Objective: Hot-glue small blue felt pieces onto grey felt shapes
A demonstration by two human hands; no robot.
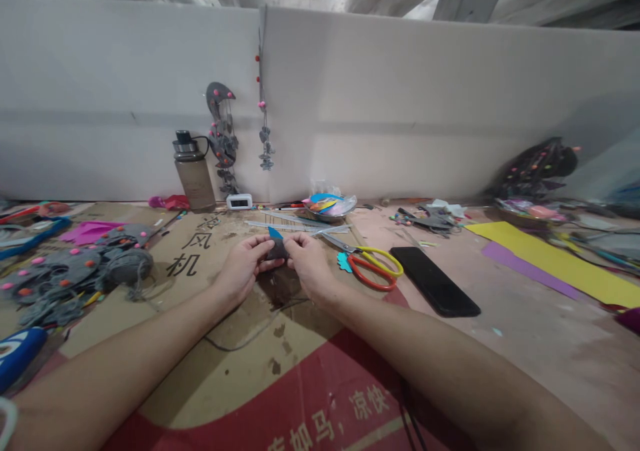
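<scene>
Between my two hands is a small dark grey felt piece (278, 249) with a pointed blue piece (275, 233) at its top. My left hand (246, 264) pinches its left side with thumb and fingers. On the other side, my right hand (306, 259) grips it, fingers closed. A thin grey cord (235, 349) runs across the cardboard below my hands. Just right of my right hand lie scissors (373, 267) with red and yellow handles, partly over a small turquoise cutout (344, 261).
A black phone (434, 281) lies right of the scissors. Behind my hands stand a bowl of colored scraps (345, 207), a white digital timer (239, 202) and a bottle (194, 177). Grey felt pieces with pompoms and a yarn ball (130, 266) lie left; yellow sheet (560, 261) right.
</scene>
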